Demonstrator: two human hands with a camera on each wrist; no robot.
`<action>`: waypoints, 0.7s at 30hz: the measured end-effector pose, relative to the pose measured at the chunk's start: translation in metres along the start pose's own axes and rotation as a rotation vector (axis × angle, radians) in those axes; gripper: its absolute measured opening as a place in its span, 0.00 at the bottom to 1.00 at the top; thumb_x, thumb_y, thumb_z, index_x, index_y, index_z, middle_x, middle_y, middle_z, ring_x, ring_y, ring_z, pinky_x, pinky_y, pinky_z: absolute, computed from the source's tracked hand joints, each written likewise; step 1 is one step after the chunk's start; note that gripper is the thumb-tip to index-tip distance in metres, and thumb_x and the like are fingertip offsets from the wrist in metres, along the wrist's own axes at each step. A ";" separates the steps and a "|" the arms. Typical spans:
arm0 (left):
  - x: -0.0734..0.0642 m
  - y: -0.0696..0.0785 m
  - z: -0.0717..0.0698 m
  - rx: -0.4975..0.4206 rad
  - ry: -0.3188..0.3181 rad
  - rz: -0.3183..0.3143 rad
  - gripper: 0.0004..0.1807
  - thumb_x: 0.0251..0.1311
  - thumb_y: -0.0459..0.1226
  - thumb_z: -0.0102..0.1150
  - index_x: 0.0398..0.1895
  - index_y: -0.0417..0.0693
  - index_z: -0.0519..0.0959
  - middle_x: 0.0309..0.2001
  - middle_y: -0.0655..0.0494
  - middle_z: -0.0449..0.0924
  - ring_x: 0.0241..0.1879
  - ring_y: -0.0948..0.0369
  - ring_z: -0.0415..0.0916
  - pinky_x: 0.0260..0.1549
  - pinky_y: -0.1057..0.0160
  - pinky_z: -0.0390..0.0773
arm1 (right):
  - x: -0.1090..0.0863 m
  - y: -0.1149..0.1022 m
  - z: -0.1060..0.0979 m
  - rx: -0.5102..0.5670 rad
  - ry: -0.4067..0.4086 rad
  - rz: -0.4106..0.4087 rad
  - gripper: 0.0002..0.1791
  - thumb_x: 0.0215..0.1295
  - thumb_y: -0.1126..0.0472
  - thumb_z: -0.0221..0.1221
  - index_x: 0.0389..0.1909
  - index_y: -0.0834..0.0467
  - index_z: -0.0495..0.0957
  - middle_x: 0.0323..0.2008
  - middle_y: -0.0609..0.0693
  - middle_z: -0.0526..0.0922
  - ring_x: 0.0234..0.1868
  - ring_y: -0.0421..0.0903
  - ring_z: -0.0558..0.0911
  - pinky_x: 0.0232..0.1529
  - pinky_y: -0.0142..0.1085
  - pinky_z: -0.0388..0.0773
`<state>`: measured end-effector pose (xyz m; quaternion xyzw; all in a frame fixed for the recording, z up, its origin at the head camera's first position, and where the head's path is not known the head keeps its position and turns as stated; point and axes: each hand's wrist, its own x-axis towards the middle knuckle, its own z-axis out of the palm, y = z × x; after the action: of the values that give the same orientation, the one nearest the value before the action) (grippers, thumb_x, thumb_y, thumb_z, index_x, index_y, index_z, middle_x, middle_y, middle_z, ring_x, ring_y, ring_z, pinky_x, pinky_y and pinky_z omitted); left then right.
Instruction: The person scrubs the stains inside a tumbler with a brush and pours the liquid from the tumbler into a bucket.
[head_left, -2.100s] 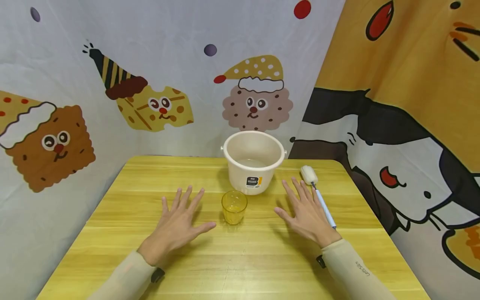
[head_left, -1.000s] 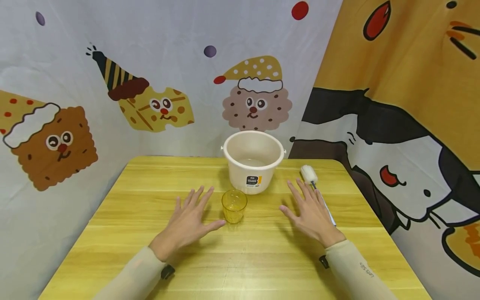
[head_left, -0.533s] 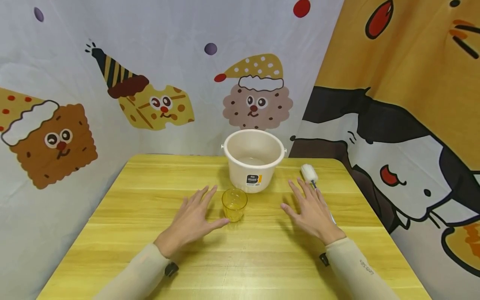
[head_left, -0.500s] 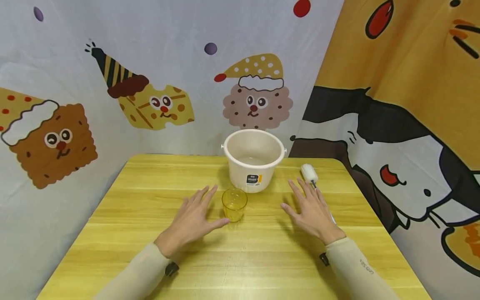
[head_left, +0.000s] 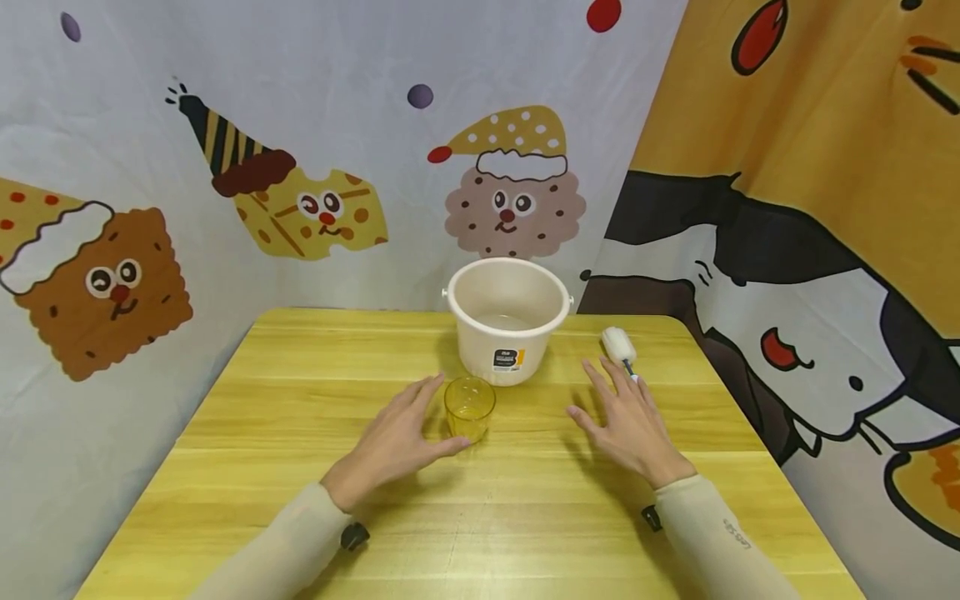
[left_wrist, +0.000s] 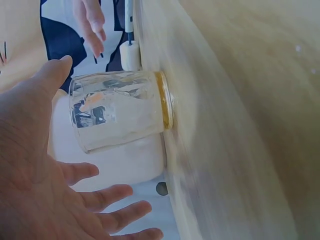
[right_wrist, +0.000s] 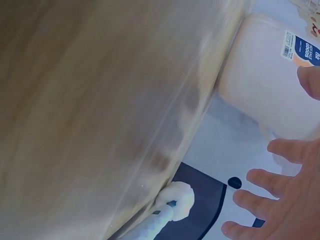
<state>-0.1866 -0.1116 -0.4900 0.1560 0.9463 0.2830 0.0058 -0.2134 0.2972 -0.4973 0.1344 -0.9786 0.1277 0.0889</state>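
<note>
A see-through yellow cup (head_left: 469,410) stands upright on the table. Beside it on the left is my left hand (head_left: 397,440), its thumb reaching across in front of the cup and its fingers spread along the far side. In the left wrist view the glassy cup (left_wrist: 120,111) lies between thumb and fingers, which are not curled round it. My right hand (head_left: 628,423) hovers to the right with spread fingers and holds nothing. It covers most of the handle of a sponge brush (head_left: 618,346) with a white head; the right wrist view shows its blue-white handle (right_wrist: 150,226).
A cream bucket (head_left: 498,354) with a black and orange label stands right behind the cup. The wood-patterned table (head_left: 465,533) reaches back to a cloth backdrop (head_left: 330,75) printed with cartoon figures. Both forearms come in from the front edge.
My left hand has moved right and forward until its thumb and fingers flank the cup. The right hand has drifted slightly right, over the brush handle. Cup, bucket and brush stay put.
</note>
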 end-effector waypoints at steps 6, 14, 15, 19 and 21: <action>0.005 0.003 0.001 -0.069 -0.007 -0.007 0.66 0.65 0.73 0.77 0.97 0.61 0.56 0.91 0.34 0.64 0.86 0.32 0.69 0.76 0.19 0.76 | 0.000 0.004 0.002 0.003 0.014 0.011 0.49 0.87 0.27 0.56 0.96 0.48 0.58 0.94 0.64 0.57 0.93 0.70 0.59 0.92 0.78 0.50; 0.012 0.006 0.000 -0.138 -0.017 0.011 0.67 0.63 0.69 0.82 0.97 0.56 0.58 0.89 0.35 0.67 0.85 0.34 0.72 0.79 0.24 0.76 | 0.005 0.006 -0.001 -0.005 0.012 0.017 0.49 0.87 0.28 0.57 0.95 0.51 0.59 0.94 0.65 0.58 0.93 0.71 0.60 0.91 0.79 0.51; 0.013 0.006 0.000 -0.144 -0.017 0.014 0.67 0.62 0.69 0.83 0.96 0.55 0.58 0.89 0.35 0.68 0.85 0.34 0.72 0.79 0.24 0.77 | 0.006 0.006 -0.001 -0.007 0.012 0.016 0.49 0.87 0.28 0.57 0.95 0.51 0.59 0.94 0.66 0.58 0.93 0.71 0.60 0.91 0.79 0.51; 0.015 0.005 0.003 -0.177 -0.016 0.020 0.67 0.61 0.66 0.85 0.96 0.53 0.60 0.88 0.35 0.69 0.85 0.34 0.72 0.80 0.25 0.76 | 0.008 0.007 0.000 -0.011 0.013 0.017 0.49 0.87 0.28 0.58 0.95 0.51 0.60 0.93 0.66 0.59 0.92 0.72 0.62 0.90 0.79 0.52; 0.016 0.005 0.005 -0.192 -0.017 0.021 0.67 0.61 0.65 0.86 0.95 0.52 0.60 0.89 0.35 0.69 0.86 0.34 0.71 0.81 0.25 0.75 | 0.008 0.008 0.002 -0.015 0.014 0.017 0.49 0.87 0.28 0.58 0.95 0.51 0.60 0.93 0.66 0.60 0.91 0.72 0.63 0.90 0.79 0.53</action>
<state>-0.1997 -0.1007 -0.4902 0.1671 0.9130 0.3712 0.0259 -0.2231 0.3025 -0.4990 0.1244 -0.9800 0.1221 0.0959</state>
